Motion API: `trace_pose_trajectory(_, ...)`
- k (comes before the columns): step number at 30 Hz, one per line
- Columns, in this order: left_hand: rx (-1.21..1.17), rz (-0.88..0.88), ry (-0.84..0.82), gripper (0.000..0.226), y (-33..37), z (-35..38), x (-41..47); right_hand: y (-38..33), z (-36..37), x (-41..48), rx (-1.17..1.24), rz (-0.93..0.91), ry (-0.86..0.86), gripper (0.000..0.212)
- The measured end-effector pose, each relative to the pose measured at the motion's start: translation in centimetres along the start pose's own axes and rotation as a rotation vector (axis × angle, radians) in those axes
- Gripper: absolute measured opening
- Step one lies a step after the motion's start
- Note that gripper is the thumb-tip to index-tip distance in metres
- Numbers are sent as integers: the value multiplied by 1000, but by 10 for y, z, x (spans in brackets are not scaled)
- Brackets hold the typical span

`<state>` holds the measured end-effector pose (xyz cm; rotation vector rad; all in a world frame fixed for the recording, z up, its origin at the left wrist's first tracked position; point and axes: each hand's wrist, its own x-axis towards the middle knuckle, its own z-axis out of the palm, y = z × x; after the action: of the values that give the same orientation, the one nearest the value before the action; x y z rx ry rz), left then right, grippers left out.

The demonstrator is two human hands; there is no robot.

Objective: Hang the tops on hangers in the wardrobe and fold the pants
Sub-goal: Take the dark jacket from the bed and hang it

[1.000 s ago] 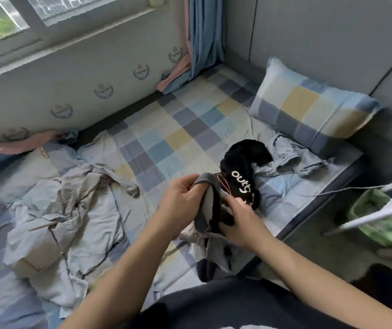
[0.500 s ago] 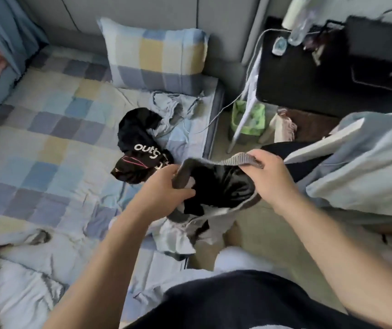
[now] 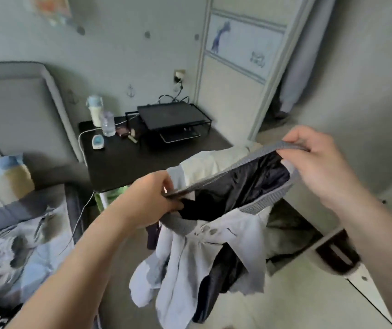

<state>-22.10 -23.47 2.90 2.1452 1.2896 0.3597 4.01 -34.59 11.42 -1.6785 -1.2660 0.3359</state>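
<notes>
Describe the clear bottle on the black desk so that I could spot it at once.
Find the black desk beside the bed's grey headboard. Two bottles stand near its back left corner, left of the black metal stand. The clear bottle is the shorter, see-through one, just right of the taller bottle with the milky white body.

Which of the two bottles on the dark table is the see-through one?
The right-hand one, the clear bottle, standing nearer us; the white bottle behind it on the left is opaque, with a pale top.
</notes>
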Motion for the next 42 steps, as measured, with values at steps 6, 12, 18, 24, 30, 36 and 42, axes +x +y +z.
trace_pose_trajectory(6, 147, 101, 24, 23, 134, 23, 110, 47, -135, 64, -105, 12, 214, 7)
trace_pose_trajectory(12, -642, 89, 75, 17, 258, 55, 209, 106, -236, 122, -17, 178, 227, 37)
trace_pose_trajectory(18, -748, 271, 124, 21, 388, 51, 281, 112, -307, 175, 108, 206, 188, 24)
trace_pose_trajectory(24, -710, 511, 83, 25, 495, 45, 343, 99, -362, 215, -248, 97, 31, 31)
trace_pose_trajectory(30, -418, 829, -103, 30, 556, 33, 403, 94, -409, 274, -419, -50, 355, 37)
trace_pose_trajectory(36, 11, 1001, -219, 23, 607, 52, 459, 75, -429, 358, -586, -43, 489, 45)
trace_pose_trajectory(42, -93, 914, 7, 19, 652, 28, 532, 70, -463, 422, -1014, 165, 421, 19)
